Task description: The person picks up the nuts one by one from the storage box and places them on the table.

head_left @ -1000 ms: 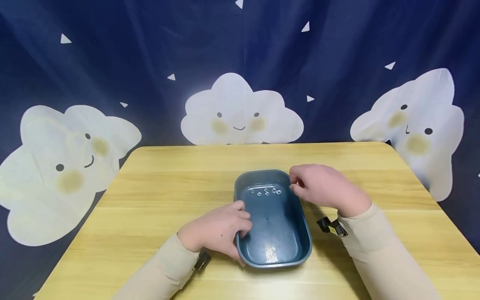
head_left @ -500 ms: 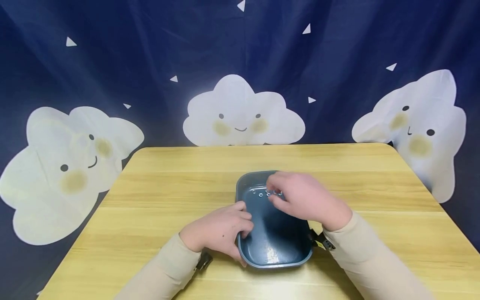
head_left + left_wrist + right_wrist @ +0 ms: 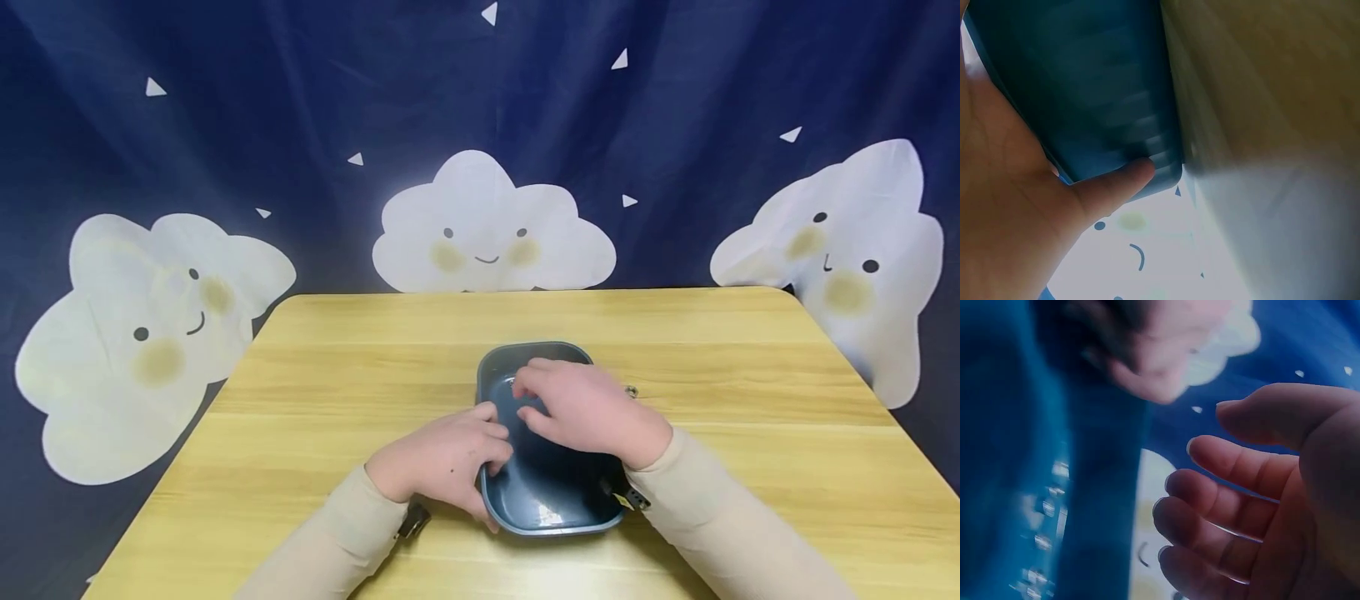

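Observation:
A dark blue plastic bin (image 3: 551,492) stands on the table, its long side running away from me. My left hand (image 3: 446,454) grips its left wall, fingers over the rim and thumb (image 3: 1116,182) against the outside. Over the bin's right half hovers my right hand (image 3: 585,408), fingers loosely bent and apart, holding nothing in the right wrist view. Several small shiny metal nuts (image 3: 1042,540) lie on the bin floor; in the head view the right hand hides most of them. One small metal nut (image 3: 632,391) shows on the table just right of that hand.
The light wooden table (image 3: 360,358) extends around the bin on all sides. Behind it hangs a dark blue curtain (image 3: 555,100) with white clouds and small triangles. A small black wrist camera (image 3: 636,498) sits by the right cuff, close to the bin's right wall.
My right hand has moved left from the bin's right rim to over its inside, covering the nuts. A nut on the table at right has come into sight. The left hand keeps its grip.

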Tool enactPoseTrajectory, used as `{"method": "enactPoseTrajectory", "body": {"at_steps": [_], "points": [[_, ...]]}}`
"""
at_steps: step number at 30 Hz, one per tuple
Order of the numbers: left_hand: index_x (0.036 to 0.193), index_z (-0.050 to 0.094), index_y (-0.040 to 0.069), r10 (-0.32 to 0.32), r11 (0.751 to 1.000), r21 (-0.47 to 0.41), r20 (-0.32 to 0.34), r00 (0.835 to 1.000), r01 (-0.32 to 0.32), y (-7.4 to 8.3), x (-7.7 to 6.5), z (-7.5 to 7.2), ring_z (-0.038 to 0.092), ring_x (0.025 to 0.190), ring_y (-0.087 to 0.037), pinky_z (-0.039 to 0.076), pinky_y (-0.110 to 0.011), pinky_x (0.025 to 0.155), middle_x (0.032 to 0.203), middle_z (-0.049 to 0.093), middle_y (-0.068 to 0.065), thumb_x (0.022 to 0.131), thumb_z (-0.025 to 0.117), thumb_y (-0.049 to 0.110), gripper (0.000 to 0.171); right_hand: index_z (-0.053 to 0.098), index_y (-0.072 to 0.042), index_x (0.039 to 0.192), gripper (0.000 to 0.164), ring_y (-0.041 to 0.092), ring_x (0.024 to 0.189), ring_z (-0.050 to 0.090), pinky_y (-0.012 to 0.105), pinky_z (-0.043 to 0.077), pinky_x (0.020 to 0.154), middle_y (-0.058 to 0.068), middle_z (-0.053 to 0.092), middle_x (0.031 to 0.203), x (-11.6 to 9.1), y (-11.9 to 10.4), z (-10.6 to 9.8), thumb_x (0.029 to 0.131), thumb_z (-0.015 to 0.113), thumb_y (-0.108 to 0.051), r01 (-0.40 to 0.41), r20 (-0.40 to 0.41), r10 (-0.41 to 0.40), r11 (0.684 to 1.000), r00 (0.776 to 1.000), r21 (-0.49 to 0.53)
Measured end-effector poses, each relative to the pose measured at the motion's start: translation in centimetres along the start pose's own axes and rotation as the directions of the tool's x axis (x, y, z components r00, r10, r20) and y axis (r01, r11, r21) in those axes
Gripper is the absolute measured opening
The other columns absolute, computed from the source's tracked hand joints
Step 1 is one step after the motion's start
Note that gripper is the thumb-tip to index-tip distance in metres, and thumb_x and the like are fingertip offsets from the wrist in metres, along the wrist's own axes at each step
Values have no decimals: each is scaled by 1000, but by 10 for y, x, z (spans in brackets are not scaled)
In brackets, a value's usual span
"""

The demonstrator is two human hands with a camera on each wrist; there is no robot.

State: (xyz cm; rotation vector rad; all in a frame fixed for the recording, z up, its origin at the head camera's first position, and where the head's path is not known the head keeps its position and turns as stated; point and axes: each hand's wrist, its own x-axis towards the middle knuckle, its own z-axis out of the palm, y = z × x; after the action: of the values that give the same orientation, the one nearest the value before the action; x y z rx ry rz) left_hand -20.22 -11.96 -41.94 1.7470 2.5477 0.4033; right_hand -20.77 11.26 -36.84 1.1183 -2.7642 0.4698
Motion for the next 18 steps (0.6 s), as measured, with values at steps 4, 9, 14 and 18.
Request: {"method": "enactPoseTrajectory", "body": {"at_steps": [4,9,14,18], "points": [[72,50,24,5,1000,12,-8,1000,-5,0,1,1,34,81,-9,30,-20,72,75,42,17,59,89,64,58,68,-17,101,13,10,73,55,31,49,64,-4,59,94,3,2,10,91,69,-25,-3,30,4,1000,1000,-17],[72,49,25,-16,1000,0,12,1000,16,0,1,1,34,82,-9,31,-19,73,76,41,18,58,89,64,58,70,-15,106,18,14,80,56,33,51,69,-2,60,97,4,8,14,91,70,-26,-20,28,21,999,999,-49],[72,48,26,-24,1000,0,23,999,24,0,1,1,33,82,-9,30,-19,73,76,41,18,58,89,65,58,71,-15,109,22,17,86,58,35,51,70,-1,60,99,7,12,16,91,69,-27,-54,52,58,996,997,-65],[72,48,26,-27,1000,1,25,999,27,1,1,0,33,82,-9,30,-19,73,76,41,18,58,89,66,58,71,-14,111,25,20,91,59,38,52,69,-2,59,100,8,14,18,91,70,-29,-116,77,123,989,989,-94]]}}
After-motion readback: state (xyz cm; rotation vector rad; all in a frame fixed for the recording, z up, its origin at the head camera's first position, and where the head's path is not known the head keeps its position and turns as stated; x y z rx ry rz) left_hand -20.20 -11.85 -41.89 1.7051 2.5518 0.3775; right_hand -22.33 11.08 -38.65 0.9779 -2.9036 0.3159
